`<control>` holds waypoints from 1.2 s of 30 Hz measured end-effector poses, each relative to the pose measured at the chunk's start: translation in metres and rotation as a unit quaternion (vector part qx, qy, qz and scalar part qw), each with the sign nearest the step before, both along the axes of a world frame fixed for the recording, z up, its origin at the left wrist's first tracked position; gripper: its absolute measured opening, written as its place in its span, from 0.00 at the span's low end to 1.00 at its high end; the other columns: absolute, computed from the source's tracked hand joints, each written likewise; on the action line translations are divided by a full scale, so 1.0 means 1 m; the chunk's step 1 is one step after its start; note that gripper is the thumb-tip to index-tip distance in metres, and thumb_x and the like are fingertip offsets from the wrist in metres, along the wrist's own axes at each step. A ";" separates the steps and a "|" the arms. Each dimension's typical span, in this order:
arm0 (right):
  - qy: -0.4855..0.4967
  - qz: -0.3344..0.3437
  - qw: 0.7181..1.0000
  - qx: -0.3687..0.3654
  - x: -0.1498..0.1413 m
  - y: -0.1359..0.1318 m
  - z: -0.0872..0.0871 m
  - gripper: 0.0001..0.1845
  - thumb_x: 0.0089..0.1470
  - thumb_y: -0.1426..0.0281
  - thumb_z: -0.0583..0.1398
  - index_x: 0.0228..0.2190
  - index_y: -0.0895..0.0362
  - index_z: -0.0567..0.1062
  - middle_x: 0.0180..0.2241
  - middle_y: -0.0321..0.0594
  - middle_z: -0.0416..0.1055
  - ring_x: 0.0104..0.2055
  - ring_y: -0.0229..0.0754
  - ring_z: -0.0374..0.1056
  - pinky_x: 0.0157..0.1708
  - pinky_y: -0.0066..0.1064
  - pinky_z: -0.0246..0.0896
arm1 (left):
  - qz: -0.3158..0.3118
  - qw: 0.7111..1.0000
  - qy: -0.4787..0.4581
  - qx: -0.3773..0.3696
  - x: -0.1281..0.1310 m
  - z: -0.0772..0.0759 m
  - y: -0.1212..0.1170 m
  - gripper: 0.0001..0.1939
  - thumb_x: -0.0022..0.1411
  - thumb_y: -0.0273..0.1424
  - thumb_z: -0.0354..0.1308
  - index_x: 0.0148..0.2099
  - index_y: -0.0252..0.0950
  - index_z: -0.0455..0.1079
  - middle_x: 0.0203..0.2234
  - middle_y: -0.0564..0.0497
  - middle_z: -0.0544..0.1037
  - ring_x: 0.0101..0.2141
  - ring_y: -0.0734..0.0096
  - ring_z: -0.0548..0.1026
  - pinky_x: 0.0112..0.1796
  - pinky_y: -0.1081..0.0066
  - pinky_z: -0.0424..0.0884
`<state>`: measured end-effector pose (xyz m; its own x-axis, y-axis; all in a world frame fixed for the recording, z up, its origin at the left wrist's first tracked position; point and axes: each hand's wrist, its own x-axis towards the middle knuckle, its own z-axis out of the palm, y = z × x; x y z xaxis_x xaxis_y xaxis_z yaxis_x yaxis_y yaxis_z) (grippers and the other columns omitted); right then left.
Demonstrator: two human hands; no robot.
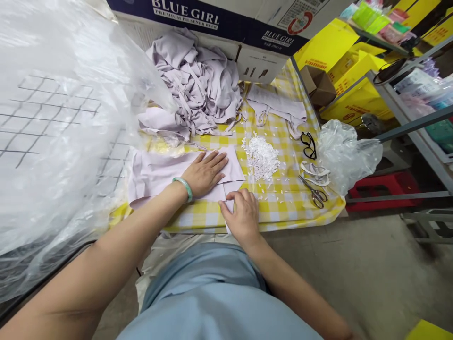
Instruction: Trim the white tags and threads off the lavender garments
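Observation:
A pale lilac piece of fabric (159,167) lies spread on the yellow-checked tablecloth (283,212). My left hand (203,174), with a green bangle (184,188) at the wrist, rests flat on it, fingers stretched. Close to the table's front edge, my right hand (242,212) pinches the fabric's lower right end between thumb and fingers. Right of the fabric sits a heap of small white pieces (262,157), some scattered around it. Behind is a big crumpled pile of similar lilac garments (201,80), and another garment (278,104) lies flat to its right.
Scissors (314,191), fabric strips (314,174), black-framed glasses (308,145) and a clear plastic bag (347,151) lie at the table's right side. Large cardboard boxes (262,61) stand behind. Plastic sheeting (71,198) over a wire grid fills the left. A metal shelf (417,137) stands at right.

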<state>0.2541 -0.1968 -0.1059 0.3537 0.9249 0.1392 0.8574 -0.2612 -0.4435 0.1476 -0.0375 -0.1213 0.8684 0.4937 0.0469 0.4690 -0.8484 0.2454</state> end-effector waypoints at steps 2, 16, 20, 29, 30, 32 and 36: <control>0.025 0.006 1.000 0.007 0.000 0.003 0.000 0.04 0.51 0.71 0.62 0.26 0.55 0.71 0.31 0.39 0.71 0.39 0.46 0.66 0.41 0.37 0.57 | 0.001 1.000 0.002 0.001 0.000 0.001 0.000 0.28 0.71 0.39 0.39 0.69 0.35 0.50 0.68 0.47 0.51 0.67 0.55 0.49 0.64 0.49 0.44; 0.522 -0.084 0.839 -0.130 0.001 -0.058 0.031 0.15 0.56 0.60 0.58 0.41 0.54 0.62 0.27 0.33 0.76 0.27 0.37 0.65 0.29 0.28 0.56 | 0.005 1.000 0.008 0.006 0.001 -0.001 0.000 0.28 0.71 0.39 0.38 0.69 0.35 0.50 0.69 0.48 0.50 0.67 0.55 0.49 0.64 0.48 0.44; 0.426 -0.051 0.896 -0.114 0.000 -0.082 0.018 0.17 0.60 0.61 0.56 0.48 0.53 0.64 0.32 0.36 0.77 0.40 0.43 0.72 0.43 0.34 0.61 | 0.006 1.000 0.004 0.003 0.001 -0.001 -0.001 0.28 0.71 0.39 0.38 0.69 0.36 0.50 0.68 0.47 0.51 0.67 0.55 0.49 0.64 0.48 0.44; 0.092 -0.009 0.979 0.180 0.041 -0.045 0.032 0.12 0.61 0.70 0.55 0.45 0.55 0.74 0.49 0.49 0.72 0.53 0.48 0.68 0.50 0.43 0.66 | 0.012 1.000 -0.011 0.001 0.001 0.010 -0.002 0.26 0.70 0.37 0.43 0.66 0.36 0.57 0.66 0.44 0.58 0.66 0.52 0.54 0.63 0.46 0.48; 0.057 0.024 0.977 0.206 0.046 -0.024 0.038 0.13 0.62 0.71 0.53 0.46 0.55 0.73 0.49 0.49 0.72 0.55 0.47 0.66 0.56 0.45 0.61 | 0.016 1.000 -0.016 0.006 0.000 0.011 -0.003 0.25 0.70 0.37 0.44 0.66 0.35 0.59 0.65 0.43 0.59 0.65 0.51 0.54 0.63 0.46 0.48; 0.012 0.088 0.975 0.202 0.050 0.025 0.043 0.17 0.64 0.70 0.50 0.51 0.57 0.71 0.54 0.51 0.69 0.60 0.46 0.62 0.61 0.45 0.56 | 0.028 0.999 -0.021 0.014 -0.004 0.010 -0.008 0.25 0.70 0.37 0.44 0.65 0.34 0.59 0.65 0.42 0.59 0.66 0.50 0.53 0.63 0.45 0.48; -0.040 0.167 0.983 0.060 0.035 0.105 0.022 0.25 0.66 0.64 0.47 0.61 0.60 0.61 0.66 0.49 0.53 0.70 0.49 0.44 0.67 0.48 0.42 | 0.049 0.999 -0.006 0.009 -0.010 0.003 -0.014 0.28 0.69 0.39 0.44 0.67 0.32 0.56 0.65 0.38 0.58 0.66 0.49 0.52 0.63 0.44 0.47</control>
<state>0.2888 -0.0913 -0.0835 0.0162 0.9629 0.2693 0.9202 0.0910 -0.3808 0.1375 -0.0511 -0.1185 0.8155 0.5750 0.0663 0.5468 -0.8030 0.2372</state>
